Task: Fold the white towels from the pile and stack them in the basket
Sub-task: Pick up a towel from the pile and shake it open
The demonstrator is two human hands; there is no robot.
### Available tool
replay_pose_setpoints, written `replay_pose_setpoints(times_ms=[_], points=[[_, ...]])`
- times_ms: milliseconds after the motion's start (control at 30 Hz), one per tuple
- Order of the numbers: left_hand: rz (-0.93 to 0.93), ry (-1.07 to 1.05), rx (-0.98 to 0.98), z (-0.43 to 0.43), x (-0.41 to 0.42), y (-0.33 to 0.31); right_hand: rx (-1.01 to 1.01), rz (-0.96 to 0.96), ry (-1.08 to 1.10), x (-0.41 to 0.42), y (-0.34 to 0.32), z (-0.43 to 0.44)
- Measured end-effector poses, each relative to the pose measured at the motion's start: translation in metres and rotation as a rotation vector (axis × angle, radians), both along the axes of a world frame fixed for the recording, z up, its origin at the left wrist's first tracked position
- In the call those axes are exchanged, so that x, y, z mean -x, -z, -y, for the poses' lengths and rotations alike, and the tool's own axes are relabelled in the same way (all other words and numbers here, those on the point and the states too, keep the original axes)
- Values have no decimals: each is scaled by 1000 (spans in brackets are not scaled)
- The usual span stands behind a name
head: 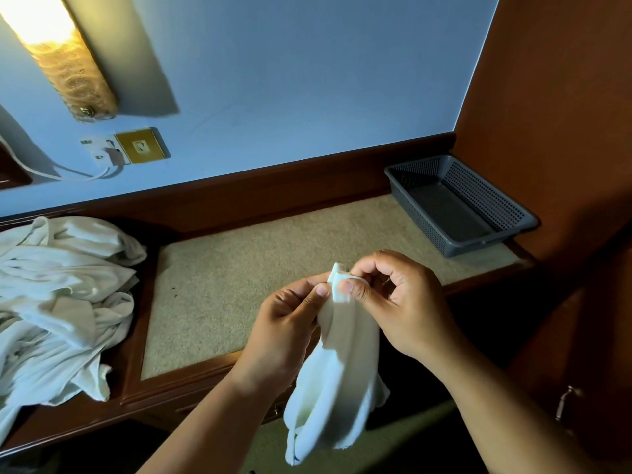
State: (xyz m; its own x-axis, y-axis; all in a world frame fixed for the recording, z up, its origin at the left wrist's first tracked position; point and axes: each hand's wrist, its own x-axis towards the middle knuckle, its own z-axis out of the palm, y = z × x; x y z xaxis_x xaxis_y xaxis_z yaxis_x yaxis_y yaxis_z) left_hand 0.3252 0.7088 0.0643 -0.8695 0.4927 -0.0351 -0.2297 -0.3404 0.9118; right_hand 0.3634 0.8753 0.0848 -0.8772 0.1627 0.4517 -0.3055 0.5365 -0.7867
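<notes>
Both the left hand (285,323) and the right hand (398,302) pinch the top corner of a white towel (337,381), which hangs near the desk (239,278) front edge. The pile (58,302) lies on the desk's left end; the grey basket (460,203) sits at its far right.

I count 2 hands: left hand (290,323), right hand (400,302) | held towel (338,388): 1 | towel pile (58,302): 1, pieces in it I cannot separate | basket (478,246): 1 | wall lamp (68,66): 1 | brass wall plate (140,145): 1

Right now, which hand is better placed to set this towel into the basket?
Probably the right hand: the basket sits on its side, while the left hand is nearer the pile. Both pinch the towel.
</notes>
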Motion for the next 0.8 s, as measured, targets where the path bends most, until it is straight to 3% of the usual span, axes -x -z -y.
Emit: replay_pose_setpoints(times_ms=[467,600,800], points=[[-116,17,14,5,-15,-4,132,53,25,-5,-6,5],[-162,-75,82,6,-19,-3,165,81,3,-9,-4,8],[-57,-213,-30,9,-16,-6,105,95,-6,-14,-5,2]])
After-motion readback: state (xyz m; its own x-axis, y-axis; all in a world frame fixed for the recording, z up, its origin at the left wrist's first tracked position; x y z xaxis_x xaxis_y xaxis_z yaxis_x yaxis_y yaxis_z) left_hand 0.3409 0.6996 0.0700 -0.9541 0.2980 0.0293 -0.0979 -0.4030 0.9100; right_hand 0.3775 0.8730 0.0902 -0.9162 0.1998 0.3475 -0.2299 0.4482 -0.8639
